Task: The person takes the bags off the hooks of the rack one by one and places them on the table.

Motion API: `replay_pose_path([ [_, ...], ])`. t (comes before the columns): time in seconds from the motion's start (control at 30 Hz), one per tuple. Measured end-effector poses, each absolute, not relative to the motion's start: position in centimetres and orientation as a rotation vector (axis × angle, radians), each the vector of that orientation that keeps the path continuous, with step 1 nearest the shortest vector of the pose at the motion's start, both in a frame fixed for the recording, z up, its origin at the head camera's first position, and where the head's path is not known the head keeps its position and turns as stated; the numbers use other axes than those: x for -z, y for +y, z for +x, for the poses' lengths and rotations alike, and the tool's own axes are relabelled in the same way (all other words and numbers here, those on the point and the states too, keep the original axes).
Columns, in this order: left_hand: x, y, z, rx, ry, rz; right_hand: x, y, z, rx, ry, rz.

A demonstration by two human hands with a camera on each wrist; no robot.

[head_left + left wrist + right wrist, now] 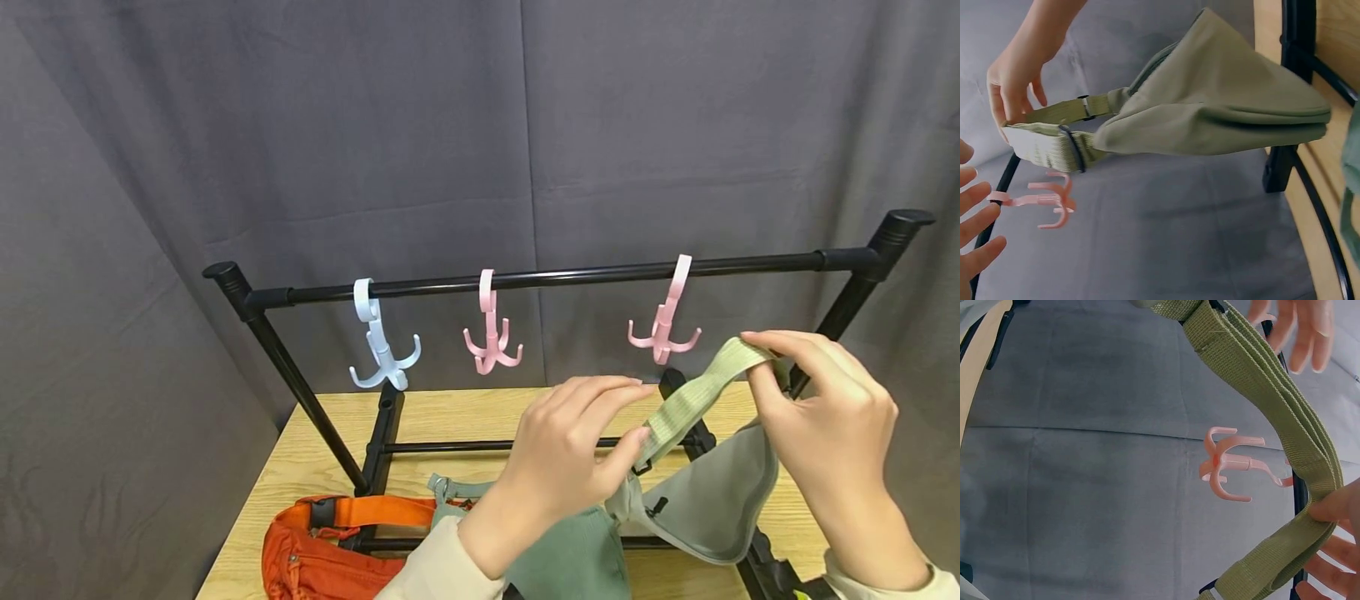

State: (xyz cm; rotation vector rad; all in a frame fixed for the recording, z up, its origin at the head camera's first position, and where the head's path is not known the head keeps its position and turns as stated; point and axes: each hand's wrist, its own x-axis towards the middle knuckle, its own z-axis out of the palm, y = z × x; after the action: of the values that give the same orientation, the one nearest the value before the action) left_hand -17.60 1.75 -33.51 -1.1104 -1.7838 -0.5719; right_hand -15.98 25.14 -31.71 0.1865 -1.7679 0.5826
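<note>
My right hand point(836, 425) pinches the light green webbing strap point(699, 400) of a grey-green sling bag point(716, 492). The bag hangs below the strap, in front of the rack's right side. In the right wrist view the strap point(1260, 394) bends where the thumb presses it. My left hand point(573, 442) is beside the strap's lower left end, and its fingers point(977, 219) are spread apart from the strap in the left wrist view. Just behind the strap, a pink four-pronged hook point(663, 325) hangs on the black rail point(585, 277).
Another pink hook point(491, 333) and a light blue hook point(382, 346) hang farther left on the rail. An orange waist bag point(330, 558) and a green bag point(577, 554) lie on the wooden table point(450, 412) by the rack's base. Grey curtain point(375, 125) stands behind.
</note>
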Motion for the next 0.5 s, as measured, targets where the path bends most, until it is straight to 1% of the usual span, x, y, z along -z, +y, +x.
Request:
replay_pose_path([
  [0.5,37.4,1.2,-17.3,0.660,-2.086,-1.096,31.3,24.9,-16.1,-0.599,-1.741,0.209],
])
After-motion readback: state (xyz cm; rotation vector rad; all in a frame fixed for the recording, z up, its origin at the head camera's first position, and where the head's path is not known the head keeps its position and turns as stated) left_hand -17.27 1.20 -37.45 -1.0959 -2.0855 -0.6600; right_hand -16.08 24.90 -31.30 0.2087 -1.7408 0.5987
